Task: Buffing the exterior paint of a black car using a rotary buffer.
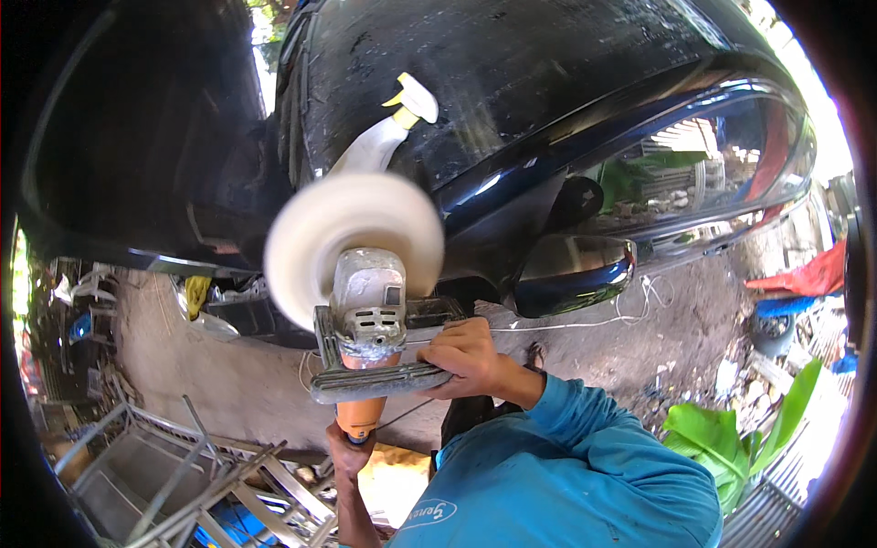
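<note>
An orange and grey power polisher [369,297] is held up in front of me, beside the black car. Its round cream-white pad [301,242] is blurred, as if spinning. My right hand [470,359] is wrapped round the right end of the polisher's dark loop handle [379,381]. Below, my left hand [351,449] grips the back end of the orange body; its fingers are partly hidden. Behind the pad, a white spray bottle [382,137] with a yellow trigger stands by the windscreen, its lower part covered by the pad. Whether the pad touches the car cannot be made out.
The car's wet-looking windscreen [438,82] and side mirror [575,274] are close ahead. A pale cord [594,324] lies on the dirt ground. Metal frames [164,466] are piled at lower left. Green leaves [722,438] and rubble [754,393] are at right.
</note>
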{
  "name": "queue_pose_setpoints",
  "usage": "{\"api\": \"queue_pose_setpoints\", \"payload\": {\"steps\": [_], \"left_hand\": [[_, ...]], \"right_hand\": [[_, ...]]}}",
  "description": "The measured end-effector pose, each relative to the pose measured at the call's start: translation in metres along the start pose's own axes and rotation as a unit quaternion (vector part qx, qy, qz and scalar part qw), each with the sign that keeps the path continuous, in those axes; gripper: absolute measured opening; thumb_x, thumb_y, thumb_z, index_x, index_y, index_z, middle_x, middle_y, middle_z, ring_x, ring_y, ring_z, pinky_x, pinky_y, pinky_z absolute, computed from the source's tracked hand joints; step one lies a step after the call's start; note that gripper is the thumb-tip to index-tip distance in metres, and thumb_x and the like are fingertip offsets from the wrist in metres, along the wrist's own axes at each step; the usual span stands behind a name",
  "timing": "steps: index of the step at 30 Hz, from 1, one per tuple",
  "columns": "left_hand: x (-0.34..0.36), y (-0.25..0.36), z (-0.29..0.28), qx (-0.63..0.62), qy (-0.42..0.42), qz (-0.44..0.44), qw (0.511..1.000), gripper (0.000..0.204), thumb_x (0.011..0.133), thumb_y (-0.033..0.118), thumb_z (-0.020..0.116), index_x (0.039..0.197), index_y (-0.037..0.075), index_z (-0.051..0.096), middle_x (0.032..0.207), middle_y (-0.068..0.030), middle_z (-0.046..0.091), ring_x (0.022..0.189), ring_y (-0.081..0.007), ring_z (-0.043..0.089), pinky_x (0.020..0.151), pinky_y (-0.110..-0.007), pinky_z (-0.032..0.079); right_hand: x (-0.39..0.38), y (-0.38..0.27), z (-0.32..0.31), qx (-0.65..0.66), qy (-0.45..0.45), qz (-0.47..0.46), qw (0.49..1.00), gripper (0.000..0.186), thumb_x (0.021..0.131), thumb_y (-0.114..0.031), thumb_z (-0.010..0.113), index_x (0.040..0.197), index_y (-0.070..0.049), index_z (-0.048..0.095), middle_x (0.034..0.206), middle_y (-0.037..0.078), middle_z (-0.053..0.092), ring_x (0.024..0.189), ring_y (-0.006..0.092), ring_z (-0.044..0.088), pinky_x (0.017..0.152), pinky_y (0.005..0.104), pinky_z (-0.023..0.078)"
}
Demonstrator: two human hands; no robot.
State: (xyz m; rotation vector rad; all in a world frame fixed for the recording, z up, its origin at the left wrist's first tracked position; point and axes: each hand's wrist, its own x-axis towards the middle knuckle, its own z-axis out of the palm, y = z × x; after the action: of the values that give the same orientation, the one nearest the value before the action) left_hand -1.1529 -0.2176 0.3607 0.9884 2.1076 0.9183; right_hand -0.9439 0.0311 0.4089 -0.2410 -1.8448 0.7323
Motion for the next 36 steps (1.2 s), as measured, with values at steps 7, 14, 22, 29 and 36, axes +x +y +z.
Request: {"api": "queue_pose_setpoints", "payload": {"steps": [7, 14, 22, 29, 36], "left_hand": [[0.060, 0.033, -0.016, 0.072, -0.087, 0.078, 0.991, 0.024, 0.066, 0.003, 0.071, 0.087, -0.002, 0.063, 0.079, -0.0122, 0.068, 0.073, -0.0173, 0.066, 0.066, -0.031, 0.050], [0.103, 0.005, -0.043, 0.197, -0.077, 0.192, 0.958, 0.049, 0.064, 0.009, 0.079, 0.101, -0.001, 0.049, 0.090, -0.0148, 0.060, 0.081, -0.0241, 0.062, 0.071, -0.036, 0.049], [0.119, 0.065, -0.059, 0.225, -0.107, 0.169, 0.954, 0.064, 0.065, 0.013, 0.083, 0.111, -0.001, 0.042, 0.099, -0.0167, 0.056, 0.087, -0.0282, 0.059, 0.076, -0.040, 0.048], [0.085, 0.039, -0.077, 0.276, -0.050, 0.150, 0.948, 0.036, 0.061, 0.009, 0.079, 0.092, 0.001, 0.063, 0.083, -0.0162, 0.067, 0.079, -0.0314, 0.067, 0.067, -0.038, 0.052], [0.064, -0.029, -0.094, 0.279, 0.012, 0.129, 0.952, 0.046, 0.062, 0.012, 0.081, 0.098, -0.002, 0.055, 0.089, -0.0199, 0.062, 0.080, -0.0345, 0.063, 0.069, -0.043, 0.050]], "right_hand": [[0.000, 0.007, -0.015, -0.052, 0.024, 0.047, 0.997, 0.038, 0.054, -0.022, 0.080, 0.083, -0.006, 0.060, 0.065, 0.006, 0.058, 0.054, 0.0245, 0.059, 0.047, 0.0348, 0.046], [-0.013, 0.010, -0.025, -0.077, 0.096, 0.054, 0.991, 0.041, 0.054, -0.025, 0.079, 0.086, -0.005, 0.060, 0.064, 0.006, 0.057, 0.054, 0.0257, 0.058, 0.048, 0.0357, 0.045], [-0.030, 0.008, -0.019, -0.069, 0.126, 0.083, 0.986, 0.043, 0.052, -0.022, 0.077, 0.087, -0.006, 0.060, 0.067, 0.006, 0.058, 0.056, 0.0263, 0.059, 0.049, 0.0372, 0.045], [-0.046, 0.007, 0.025, -0.013, 0.085, 0.112, 0.990, 0.035, 0.058, -0.023, 0.079, 0.084, -0.007, 0.061, 0.066, 0.008, 0.058, 0.059, 0.0286, 0.059, 0.052, 0.0385, 0.046], [-0.050, 0.008, 0.040, 0.011, 0.074, 0.110, 0.991, 0.035, 0.058, -0.022, 0.080, 0.083, -0.007, 0.060, 0.067, 0.008, 0.058, 0.059, 0.0285, 0.060, 0.052, 0.0387, 0.046]]}}
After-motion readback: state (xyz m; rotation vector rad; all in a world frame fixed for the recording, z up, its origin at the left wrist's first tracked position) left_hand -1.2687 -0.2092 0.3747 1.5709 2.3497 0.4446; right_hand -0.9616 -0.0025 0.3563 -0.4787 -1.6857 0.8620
